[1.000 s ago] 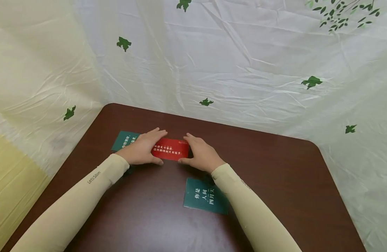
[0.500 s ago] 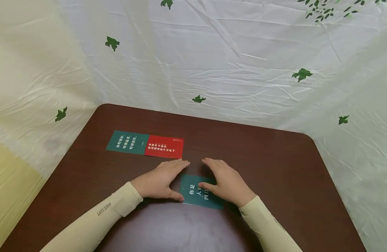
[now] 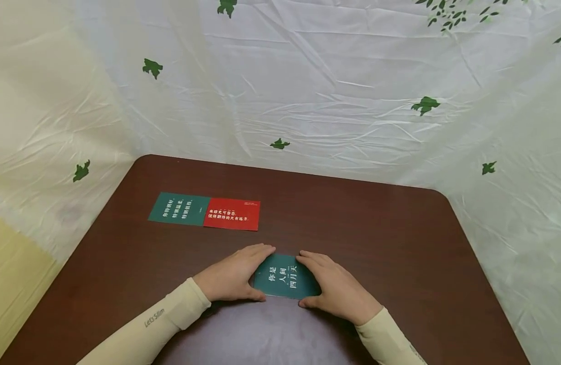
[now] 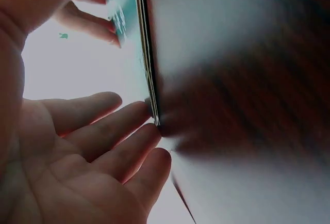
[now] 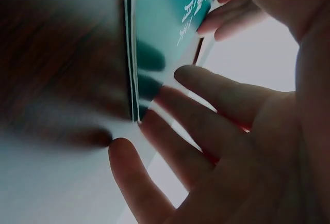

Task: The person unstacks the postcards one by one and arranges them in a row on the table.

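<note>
1. Although set apart, the relaxed left hand (image 3: 232, 271) and right hand (image 3: 339, 285) flank opposite ends of the glossy teal rectangular card stack (image 3: 285, 278).
2. It lies on the near right side of the red rectangular paper card (image 3: 232, 213).
3. Probably light, stiff and slippery, it is best taken by those ends.

Head view: soft light; tabletop (image 3: 267, 337) glare, six o'clock. Left wrist view: backdrop (image 4: 62, 69) overexposed, ten o'clock; tabletop blurred, three o'clock. Right wrist view: tabletop blurred, nine o'clock.
</note>
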Tool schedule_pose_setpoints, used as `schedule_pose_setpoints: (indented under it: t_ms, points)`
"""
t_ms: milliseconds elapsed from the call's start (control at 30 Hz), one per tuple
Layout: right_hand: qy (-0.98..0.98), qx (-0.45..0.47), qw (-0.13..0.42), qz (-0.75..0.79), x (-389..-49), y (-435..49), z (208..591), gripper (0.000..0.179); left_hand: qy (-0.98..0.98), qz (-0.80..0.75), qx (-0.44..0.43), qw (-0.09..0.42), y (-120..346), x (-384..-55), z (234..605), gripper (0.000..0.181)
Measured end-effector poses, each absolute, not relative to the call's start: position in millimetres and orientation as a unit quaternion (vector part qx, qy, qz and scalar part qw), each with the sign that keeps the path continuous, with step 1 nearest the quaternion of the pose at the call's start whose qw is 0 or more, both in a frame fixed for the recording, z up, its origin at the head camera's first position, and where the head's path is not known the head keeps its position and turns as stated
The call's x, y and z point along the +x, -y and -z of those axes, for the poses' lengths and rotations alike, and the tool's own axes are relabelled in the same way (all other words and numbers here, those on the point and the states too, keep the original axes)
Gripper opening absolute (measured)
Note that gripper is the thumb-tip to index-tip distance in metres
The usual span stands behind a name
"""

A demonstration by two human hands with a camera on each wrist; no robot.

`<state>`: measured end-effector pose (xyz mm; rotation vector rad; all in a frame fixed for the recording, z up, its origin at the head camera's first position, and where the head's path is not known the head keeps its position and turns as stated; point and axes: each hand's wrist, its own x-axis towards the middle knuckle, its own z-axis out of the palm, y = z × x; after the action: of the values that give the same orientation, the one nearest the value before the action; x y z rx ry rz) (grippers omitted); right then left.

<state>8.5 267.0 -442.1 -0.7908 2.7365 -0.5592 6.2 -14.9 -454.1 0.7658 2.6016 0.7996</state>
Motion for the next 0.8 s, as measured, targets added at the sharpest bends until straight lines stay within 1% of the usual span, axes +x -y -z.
schedule_pose_setpoints:
  t_ms: [200, 600, 800]
  points:
    - [-0.936, -0.277, 0.112, 0.187, 7, -268, 442, 0.085, -0.910, -0.285, 0.264, 0.148, 14, 7, 453, 0.095]
    - [-0.934, -0.281, 0.115, 0.188, -5, -270, 433, 0.085, -0.908, -0.290, 0.272, 0.132, 11, -3, 448, 0.096]
    - [-0.933, -0.272, 0.126, 0.201, -18, -273, 426, 0.085, -0.905, -0.298, 0.273, 0.135, 9, -18, 437, 0.097]
